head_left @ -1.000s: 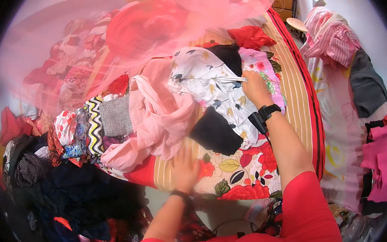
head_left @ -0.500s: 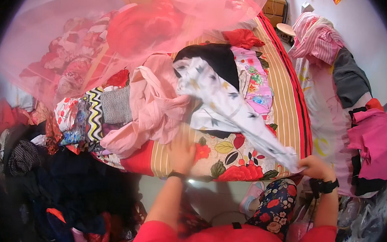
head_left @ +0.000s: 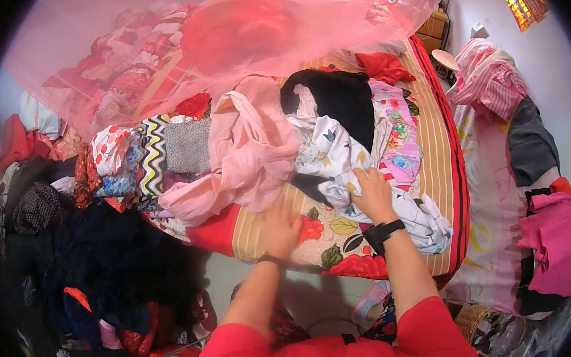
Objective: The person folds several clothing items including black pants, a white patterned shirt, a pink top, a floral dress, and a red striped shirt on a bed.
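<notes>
A white garment with a dark and tan print (head_left: 345,146) lies crumpled across the near right part of the bed. My right hand (head_left: 372,197) rests on its middle, fingers spread over the cloth. My left hand (head_left: 280,230), blurred by motion, is low over the striped bedcover's near edge, fingers stretched out and nothing seen in them. Just beyond it spreads a pink cloth (head_left: 250,152), loosely bunched. A black garment (head_left: 339,95) lies behind the white one, partly under it. To its right is a pink floral piece (head_left: 399,134).
Pink netting (head_left: 141,46) hangs over the bed's far left. Folded clothes, including a grey knit piece (head_left: 188,147), line the left side. Dark clothes (head_left: 125,253) are heaped at the lower left. Along the right lie a magenta garment (head_left: 549,233) and grey cloth (head_left: 533,141).
My right hand has let go of the white garment's end and moved left onto its middle. The garment, stretched out before, now lies bunched on the bed. The view has shifted slightly.
</notes>
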Tool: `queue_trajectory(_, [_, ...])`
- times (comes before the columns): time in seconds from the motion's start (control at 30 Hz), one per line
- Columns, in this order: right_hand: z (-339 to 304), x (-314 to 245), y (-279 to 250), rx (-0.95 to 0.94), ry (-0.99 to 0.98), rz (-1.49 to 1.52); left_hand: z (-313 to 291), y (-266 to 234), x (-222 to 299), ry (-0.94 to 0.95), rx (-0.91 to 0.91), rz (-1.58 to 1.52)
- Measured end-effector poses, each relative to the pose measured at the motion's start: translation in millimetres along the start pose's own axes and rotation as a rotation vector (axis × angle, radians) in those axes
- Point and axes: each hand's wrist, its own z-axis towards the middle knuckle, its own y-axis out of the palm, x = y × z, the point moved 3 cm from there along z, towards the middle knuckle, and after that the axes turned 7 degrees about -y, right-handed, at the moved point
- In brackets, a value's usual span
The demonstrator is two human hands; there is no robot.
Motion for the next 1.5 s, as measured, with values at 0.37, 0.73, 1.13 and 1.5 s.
queue_trajectory(0.37, [-114, 201, -138, 0.534, 0.431, 0.376, 4, -6, 9, -0.002, -0.046, 0.029])
queue_trajectory(0.73, [15, 20, -45, 0.181, 0.134, 0.384, 2, -7, -7, -0.062, -0.070, 0.003])
queue_trajectory(1.13, [-2, -63, -26, 0.168, 0.080, 0.694, 0, -3, -4, -0.018, 0.026, 0.008])
queue_trajectory(1.5, [-199, -103, -185, 0.027, 0.114, 1.326, -19, -1, -6, -0.161, -0.132, -0.393])
